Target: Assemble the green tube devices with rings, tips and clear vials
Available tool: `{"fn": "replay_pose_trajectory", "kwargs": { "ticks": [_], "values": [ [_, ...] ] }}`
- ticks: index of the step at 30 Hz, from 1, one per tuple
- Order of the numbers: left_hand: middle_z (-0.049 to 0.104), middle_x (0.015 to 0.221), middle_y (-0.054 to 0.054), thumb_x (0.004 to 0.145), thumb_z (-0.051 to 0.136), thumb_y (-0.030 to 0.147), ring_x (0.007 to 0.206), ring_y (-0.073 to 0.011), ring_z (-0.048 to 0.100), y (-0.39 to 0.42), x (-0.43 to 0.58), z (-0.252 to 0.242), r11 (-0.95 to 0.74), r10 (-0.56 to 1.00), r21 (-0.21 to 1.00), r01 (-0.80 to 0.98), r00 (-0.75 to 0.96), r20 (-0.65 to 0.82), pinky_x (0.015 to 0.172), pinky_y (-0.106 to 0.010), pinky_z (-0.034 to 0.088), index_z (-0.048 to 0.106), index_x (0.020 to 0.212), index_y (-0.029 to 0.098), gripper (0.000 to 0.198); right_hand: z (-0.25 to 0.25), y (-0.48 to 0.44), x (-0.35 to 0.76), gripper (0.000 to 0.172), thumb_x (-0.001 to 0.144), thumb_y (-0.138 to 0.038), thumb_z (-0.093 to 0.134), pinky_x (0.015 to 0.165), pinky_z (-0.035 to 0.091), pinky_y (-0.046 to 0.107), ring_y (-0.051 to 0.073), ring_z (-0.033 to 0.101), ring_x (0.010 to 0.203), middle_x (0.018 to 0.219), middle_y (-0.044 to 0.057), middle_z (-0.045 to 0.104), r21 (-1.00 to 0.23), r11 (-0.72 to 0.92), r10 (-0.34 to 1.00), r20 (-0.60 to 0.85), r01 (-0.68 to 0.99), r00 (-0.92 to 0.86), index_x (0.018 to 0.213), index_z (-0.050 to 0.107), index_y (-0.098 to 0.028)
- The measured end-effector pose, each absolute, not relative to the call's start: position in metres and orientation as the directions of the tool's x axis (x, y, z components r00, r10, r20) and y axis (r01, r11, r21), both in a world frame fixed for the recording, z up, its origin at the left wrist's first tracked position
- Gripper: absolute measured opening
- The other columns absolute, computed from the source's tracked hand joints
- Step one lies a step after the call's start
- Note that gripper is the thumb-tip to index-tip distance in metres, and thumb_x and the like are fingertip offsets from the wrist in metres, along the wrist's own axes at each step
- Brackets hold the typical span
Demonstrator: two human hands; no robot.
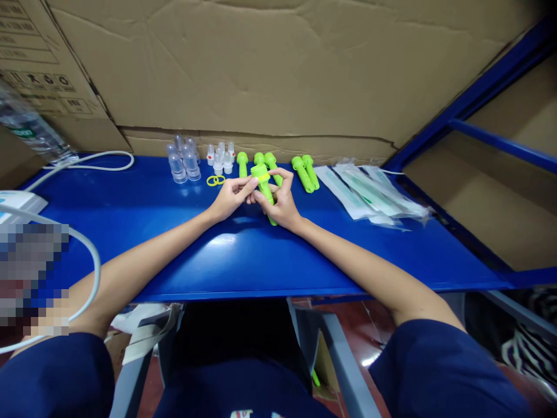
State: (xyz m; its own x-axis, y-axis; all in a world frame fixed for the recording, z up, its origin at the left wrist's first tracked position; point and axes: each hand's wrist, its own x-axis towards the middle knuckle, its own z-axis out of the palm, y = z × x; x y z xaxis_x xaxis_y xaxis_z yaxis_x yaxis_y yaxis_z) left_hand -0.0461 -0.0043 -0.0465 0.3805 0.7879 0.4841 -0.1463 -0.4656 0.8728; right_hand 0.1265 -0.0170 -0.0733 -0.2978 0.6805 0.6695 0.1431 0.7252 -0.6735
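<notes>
Over blue metal shelf (243,261): right hand (282,203) wraps lime-green plastic tube (264,187); left hand (230,197) pinches its yellow-banded top. Spare green tubes (305,172), yellow rings (215,180) behind. Cardboard box (47,69) print unreadable.

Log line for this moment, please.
left hand: pinching green part's head | right hand: gripping its stem | yellow rings: on table

A bright green plastic piece (263,184), long and narrow with a wider round head at its far end, is held slanted above the middle of a blue table (130,232), head pointing away and slightly left. A thin yellow ring (264,177) circles it just below the head. Its near end pokes out below the fingers.
</notes>
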Motion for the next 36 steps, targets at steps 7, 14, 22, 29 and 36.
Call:
{"fn": "replay_pose_trajectory", "kwargs": {
  "ticks": [7,14,22,29,36],
  "values": [
    [0.065,0.055,-0.005,0.088,0.055,0.084,0.049,-0.0092,0.058,-0.0011,-0.0473,-0.0492,-0.449,0.813,0.883,-0.141,0.346,0.469,0.051,-0.022,0.044,0.067,0.060,0.015,0.076,-0.0733,-0.0154,0.1260,0.063,0.090,-0.064,0.073,0.039,0.054,0.024,0.010,0.062,0.046,0.085,-0.004,0.065,-0.758,0.638,0.766,0.608,0.134,-0.207,0.118,0.029,-0.029],
    [0.064,0.055,-0.002,0.084,0.065,0.080,0.048,-0.0083,0.055,-0.0058,-0.0455,-0.0453,-0.479,0.808,0.868,-0.129,0.322,0.494,0.052,-0.021,0.046,0.064,0.062,0.016,0.068,-0.0697,-0.0189,0.1244,0.064,0.090,-0.064,0.073,0.036,0.052,0.024,0.009,0.058,0.041,0.086,-0.004,0.067,-0.763,0.635,0.768,0.607,0.123,-0.205,0.124,0.030,-0.030],
    [0.061,0.055,0.000,0.084,0.068,0.078,0.049,-0.0076,0.053,-0.0085,-0.0450,-0.0432,-0.481,0.804,0.867,-0.128,0.329,0.495,0.053,-0.020,0.046,0.063,0.064,0.016,0.065,-0.0673,-0.0220,0.1283,0.061,0.096,-0.064,0.066,0.033,0.049,0.024,0.011,0.058,0.039,0.074,-0.007,0.063,-0.770,0.619,0.776,0.573,0.151,-0.263,0.132,0.030,-0.030],
    [0.061,0.053,-0.002,0.087,0.064,0.078,0.048,-0.0079,0.052,-0.0073,-0.0465,-0.0437,-0.508,0.816,0.858,-0.080,0.273,0.509,0.053,-0.023,0.044,0.063,0.056,0.016,0.069,-0.0665,-0.0227,0.1284,0.065,0.095,-0.064,0.067,0.035,0.053,0.023,0.012,0.063,0.041,0.077,-0.007,0.064,-0.838,0.538,0.818,0.494,0.088,-0.294,0.135,0.031,-0.029],
    [0.061,0.054,0.002,0.076,0.079,0.073,0.046,-0.0073,0.051,-0.0045,-0.0480,-0.0442,-0.472,0.860,0.875,-0.104,0.162,0.483,0.049,-0.022,0.043,0.073,0.084,0.015,0.059,-0.0680,-0.0188,0.1309,0.067,0.104,-0.063,0.051,0.036,0.052,0.023,0.011,0.062,0.042,0.090,0.002,0.072,-0.823,0.556,0.802,0.493,0.119,-0.337,0.154,0.028,-0.024]
  ]
}}
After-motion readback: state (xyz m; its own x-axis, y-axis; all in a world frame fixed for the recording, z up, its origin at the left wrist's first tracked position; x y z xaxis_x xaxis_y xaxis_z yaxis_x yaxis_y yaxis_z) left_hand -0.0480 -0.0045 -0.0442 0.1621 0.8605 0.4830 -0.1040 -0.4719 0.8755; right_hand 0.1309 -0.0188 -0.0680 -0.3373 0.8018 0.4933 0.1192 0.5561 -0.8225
